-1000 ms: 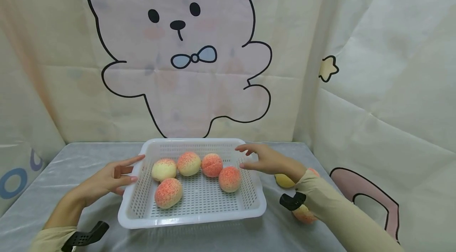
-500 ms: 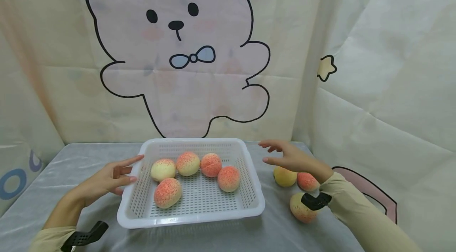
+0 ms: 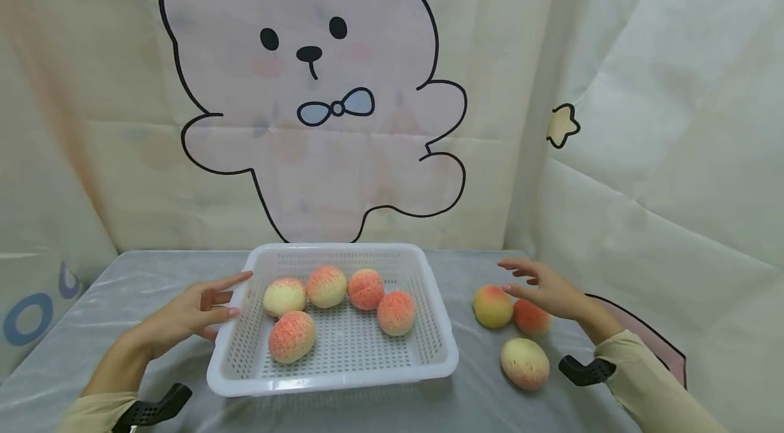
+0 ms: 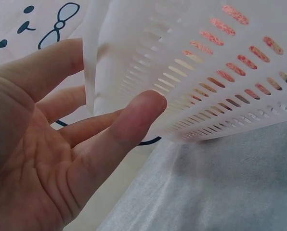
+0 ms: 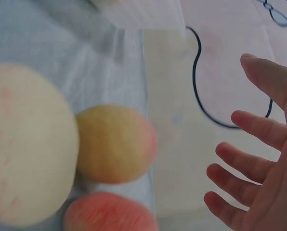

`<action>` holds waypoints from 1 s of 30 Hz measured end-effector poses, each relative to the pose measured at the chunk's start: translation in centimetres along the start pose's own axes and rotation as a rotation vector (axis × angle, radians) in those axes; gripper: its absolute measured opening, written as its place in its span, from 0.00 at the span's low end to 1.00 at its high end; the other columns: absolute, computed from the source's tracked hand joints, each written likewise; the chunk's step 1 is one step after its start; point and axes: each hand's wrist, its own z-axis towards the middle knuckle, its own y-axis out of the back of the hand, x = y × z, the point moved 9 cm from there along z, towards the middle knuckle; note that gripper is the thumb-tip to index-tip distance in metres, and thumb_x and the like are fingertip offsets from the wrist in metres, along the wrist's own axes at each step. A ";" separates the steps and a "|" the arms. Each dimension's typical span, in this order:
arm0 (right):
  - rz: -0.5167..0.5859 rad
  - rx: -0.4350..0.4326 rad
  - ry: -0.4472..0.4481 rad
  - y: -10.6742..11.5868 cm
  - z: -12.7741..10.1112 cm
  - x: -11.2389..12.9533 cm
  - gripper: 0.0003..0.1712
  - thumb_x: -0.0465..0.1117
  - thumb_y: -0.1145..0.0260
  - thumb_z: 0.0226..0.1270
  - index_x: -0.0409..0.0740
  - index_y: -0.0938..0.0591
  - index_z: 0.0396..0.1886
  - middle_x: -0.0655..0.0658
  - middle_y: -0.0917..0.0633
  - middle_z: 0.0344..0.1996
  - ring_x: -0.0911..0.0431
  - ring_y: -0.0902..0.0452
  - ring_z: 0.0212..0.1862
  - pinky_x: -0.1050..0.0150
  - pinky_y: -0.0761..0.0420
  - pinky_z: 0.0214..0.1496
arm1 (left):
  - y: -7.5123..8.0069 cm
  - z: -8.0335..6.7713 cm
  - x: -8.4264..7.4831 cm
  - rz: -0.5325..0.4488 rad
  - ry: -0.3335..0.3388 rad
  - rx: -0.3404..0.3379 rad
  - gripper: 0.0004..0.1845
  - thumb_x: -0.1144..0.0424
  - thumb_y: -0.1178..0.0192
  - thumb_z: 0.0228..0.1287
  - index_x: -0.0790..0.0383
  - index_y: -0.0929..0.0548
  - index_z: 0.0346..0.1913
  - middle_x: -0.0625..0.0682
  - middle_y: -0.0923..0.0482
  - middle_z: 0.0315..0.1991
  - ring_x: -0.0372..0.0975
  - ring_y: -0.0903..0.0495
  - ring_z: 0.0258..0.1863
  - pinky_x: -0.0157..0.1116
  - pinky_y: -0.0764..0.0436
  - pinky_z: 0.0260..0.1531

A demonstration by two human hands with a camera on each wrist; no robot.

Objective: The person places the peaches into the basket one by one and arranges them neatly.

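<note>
A white perforated plastic basket (image 3: 343, 374) holds several red-and-cream peaches (image 3: 292, 336). My left hand (image 3: 184, 317) is at its left rim, fingers loosely extended. In the left wrist view the thumb (image 4: 138, 118) lies over the slotted side wall and the fingertips reach behind the rim. My right hand (image 3: 545, 290) hovers with spread, relaxed fingers and holds nothing. Below and beside it on the cloth are a yellow peach (image 3: 493, 306) with a red blush, a red peach (image 3: 531, 317) and a cream peach (image 3: 525, 364). The right wrist view shows the fingers apart from the yellow peach (image 5: 117, 143).
A grey cloth (image 3: 484, 406) covers the table. Behind it hangs a pale curtain (image 3: 392, 174) with a cartoon bear, and another curtain (image 3: 667, 147) closes off the right side. Black wrist cameras sit on both sleeves.
My right hand has moved right, from over the basket's right rim to above the loose peaches, which now show fully. My left hand stays at the left rim.
</note>
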 end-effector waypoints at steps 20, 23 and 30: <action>0.076 0.069 -0.238 -2.6 -4.8 -12.1 0.41 0.44 0.32 0.69 0.26 0.36 0.73 0.18 0.32 0.67 0.22 0.30 0.61 0.39 0.19 0.50 | 0.0 0.4 0.3 0.016 0.018 -0.036 0.40 0.60 0.42 0.74 0.59 0.51 0.82 0.75 0.34 0.70 0.44 0.17 0.54 0.49 0.13 0.42; 0.093 0.085 -0.202 -3.1 -4.9 -12.4 0.40 0.43 0.31 0.68 0.24 0.35 0.71 0.20 0.28 0.65 0.28 0.25 0.59 0.45 0.19 0.49 | 0.1 0.5 0.4 0.012 0.031 -0.039 0.41 0.59 0.42 0.74 0.58 0.50 0.82 0.74 0.33 0.70 0.44 0.16 0.54 0.49 0.13 0.42; 0.110 0.072 -0.140 -3.1 -4.3 -11.7 0.40 0.39 0.30 0.67 0.24 0.35 0.71 0.21 0.28 0.66 0.36 0.25 0.62 0.54 0.19 0.49 | 0.1 0.3 0.3 0.005 0.029 -0.029 0.40 0.59 0.43 0.75 0.59 0.52 0.82 0.75 0.34 0.70 0.43 0.16 0.53 0.49 0.13 0.43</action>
